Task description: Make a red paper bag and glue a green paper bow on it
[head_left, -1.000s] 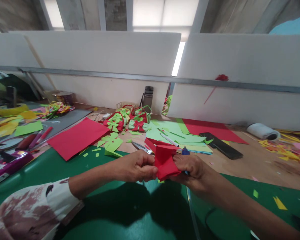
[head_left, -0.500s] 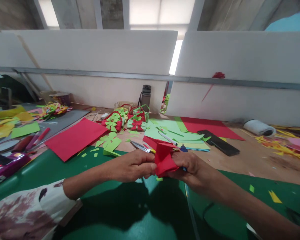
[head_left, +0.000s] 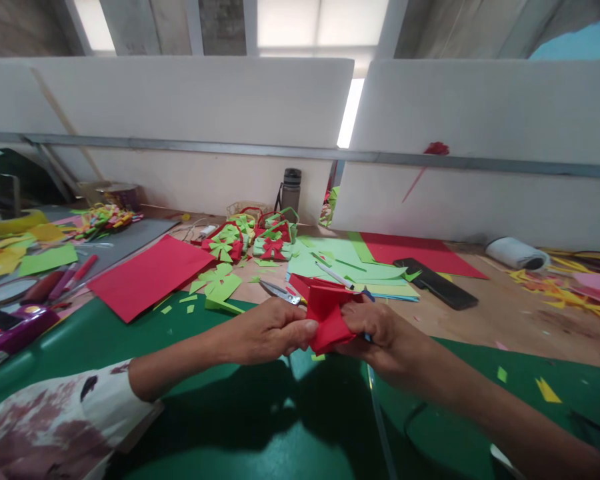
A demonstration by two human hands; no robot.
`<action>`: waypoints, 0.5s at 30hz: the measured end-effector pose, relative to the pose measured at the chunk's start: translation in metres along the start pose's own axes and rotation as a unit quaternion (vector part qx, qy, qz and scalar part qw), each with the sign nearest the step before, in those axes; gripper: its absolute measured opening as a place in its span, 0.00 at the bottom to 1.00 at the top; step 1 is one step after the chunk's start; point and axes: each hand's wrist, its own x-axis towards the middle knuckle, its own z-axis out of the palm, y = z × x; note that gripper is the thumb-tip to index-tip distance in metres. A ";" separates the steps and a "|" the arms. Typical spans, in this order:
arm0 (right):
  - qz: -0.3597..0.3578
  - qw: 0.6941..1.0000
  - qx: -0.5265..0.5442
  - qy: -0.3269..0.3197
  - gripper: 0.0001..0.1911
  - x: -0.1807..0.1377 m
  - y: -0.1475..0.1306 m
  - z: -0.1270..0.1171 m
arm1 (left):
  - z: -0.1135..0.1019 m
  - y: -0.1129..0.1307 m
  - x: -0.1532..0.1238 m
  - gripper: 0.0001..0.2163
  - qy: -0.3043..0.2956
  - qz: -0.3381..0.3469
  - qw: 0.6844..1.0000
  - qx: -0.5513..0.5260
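Observation:
A folded piece of red paper (head_left: pixel 325 320), shaped like a small open box, is held above the green mat (head_left: pixel 220 413). My left hand (head_left: pixel 277 330) pinches its left side, thumb on top. On the right side my right hand (head_left: pixel 373 327) grips the same paper, with fingers reaching partly inside the fold. Just behind the hands lie scissors (head_left: pixel 280 291), their handles partly hidden by the paper. A white pen (head_left: pixel 335 275) rests on pale green sheets (head_left: pixel 350 257) beyond.
Small red and green paper baskets (head_left: pixel 273 248) with bows stand at the back, before a dark bottle (head_left: pixel 291 190). A red sheet (head_left: pixel 150 277) lies left, a black phone (head_left: pixel 437 285) right. A purple device (head_left: pixel 17 333) sits far left. Green scraps (head_left: pixel 220 287) are scattered about.
My left thumb has shifted slightly right, further onto the red paper. Both hands keep their hold, and the paper's folded walls have moved a little.

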 end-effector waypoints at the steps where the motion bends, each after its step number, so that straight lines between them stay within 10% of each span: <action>1: -0.005 1.000 -0.012 -0.001 0.11 0.000 0.000 0.000 | 0.001 -0.001 0.001 0.16 0.006 -0.005 1.000 -0.010; 15: -0.001 1.000 -0.028 0.015 0.11 -0.001 0.001 0.000 | 0.003 -0.009 0.003 0.13 -0.030 -0.027 0.989 -0.141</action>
